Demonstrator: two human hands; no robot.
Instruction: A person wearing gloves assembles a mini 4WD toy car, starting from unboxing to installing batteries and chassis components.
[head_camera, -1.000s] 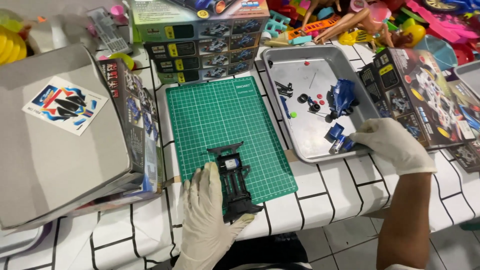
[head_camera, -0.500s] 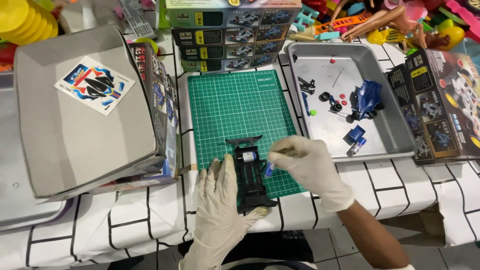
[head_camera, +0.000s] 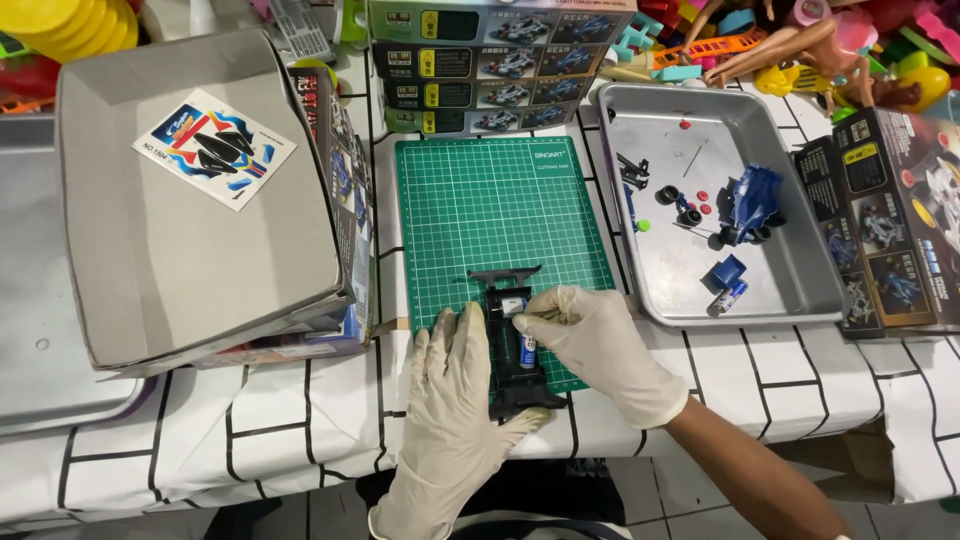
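A black toy car chassis (head_camera: 512, 385) lies on the near edge of a green cutting mat (head_camera: 495, 210). My left hand (head_camera: 452, 395), in a white glove, rests flat against the chassis's left side and steadies it. My right hand (head_camera: 590, 340), also gloved, pinches a small blue and white battery (head_camera: 527, 347) and presses it into the chassis's middle. Both hands touch the chassis.
A metal tray (head_camera: 800, 270) to the right holds a blue car body (head_camera: 750, 200), black wheels, small red parts and another battery (head_camera: 727, 297). An upturned grey box lid (head_camera: 190, 250) lies at left. Stacked kit boxes (head_camera: 490, 70) stand behind the mat, toys beyond.
My right hand left the tray, carried a battery over to the chassis and now pushes it in. My left hand has stayed on the chassis.
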